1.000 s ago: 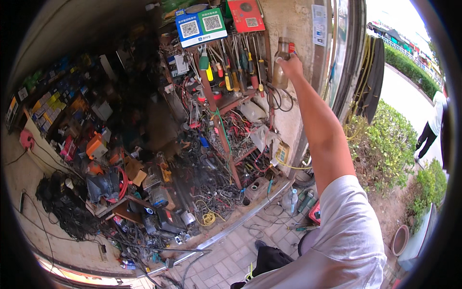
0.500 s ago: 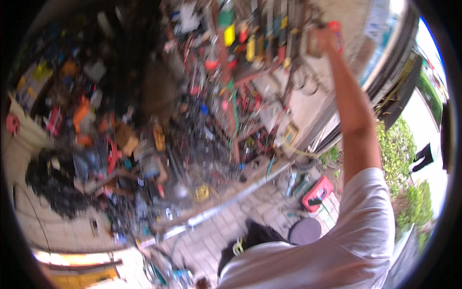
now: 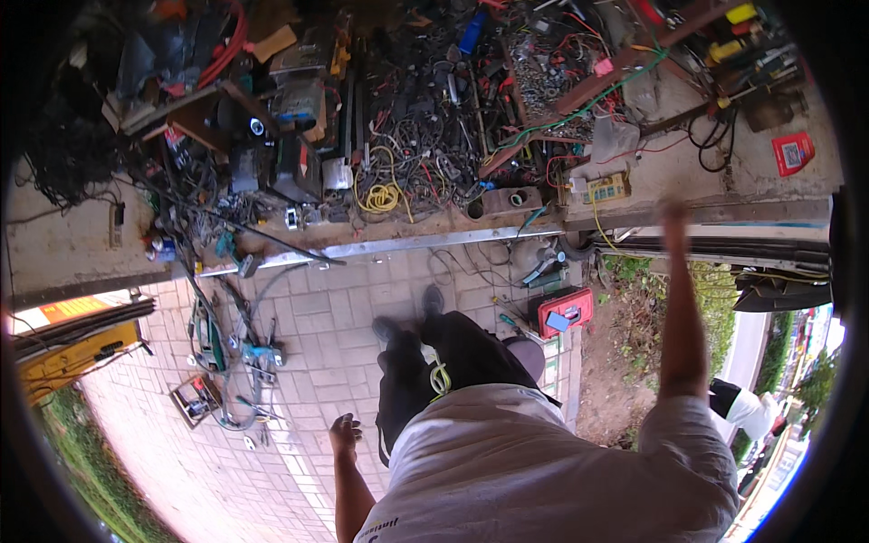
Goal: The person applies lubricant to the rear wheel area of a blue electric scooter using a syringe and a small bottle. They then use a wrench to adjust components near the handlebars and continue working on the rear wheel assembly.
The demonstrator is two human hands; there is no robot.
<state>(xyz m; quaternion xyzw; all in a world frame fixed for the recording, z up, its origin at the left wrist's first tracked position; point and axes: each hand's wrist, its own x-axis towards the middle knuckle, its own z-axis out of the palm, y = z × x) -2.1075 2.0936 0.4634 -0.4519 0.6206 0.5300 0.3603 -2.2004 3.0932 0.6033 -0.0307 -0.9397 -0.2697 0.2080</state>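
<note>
Along the edge of the shop floor runs a bright metal strip (image 3: 407,242), and beyond it lies a heap of wires and scrap (image 3: 425,136), dark and tangled, with a coil of yellow cord (image 3: 381,198) near the front; on this side the ground is pale brick paving (image 3: 312,385), laid in neat rows, where the person stands in dark shoes (image 3: 433,299); the right hand (image 3: 673,222) is stretched out at the foot of the pale wall (image 3: 724,185), so blurred that I cannot tell whether it is spread, closed or holding something; nearest to it on the ledge is a yellow-and-white box (image 3: 610,188), apart from the fingers, with a yellow cord trailing down beside it; farther along the wall is a red card (image 3: 794,154); the left hand (image 3: 344,433) hangs over the paving beside the dark trousers (image 3: 403,389), narrow, its fingers half curled, though I cannot tell if they close on anything; a red toolbox (image 3: 577,305) sits near a round stool (image 3: 527,355); over to the left, a teal power tool (image 3: 262,355) and a small tray (image 3: 195,401) lie among hoses; past the hedge (image 3: 711,294) is another person in white (image 3: 751,413).
</note>
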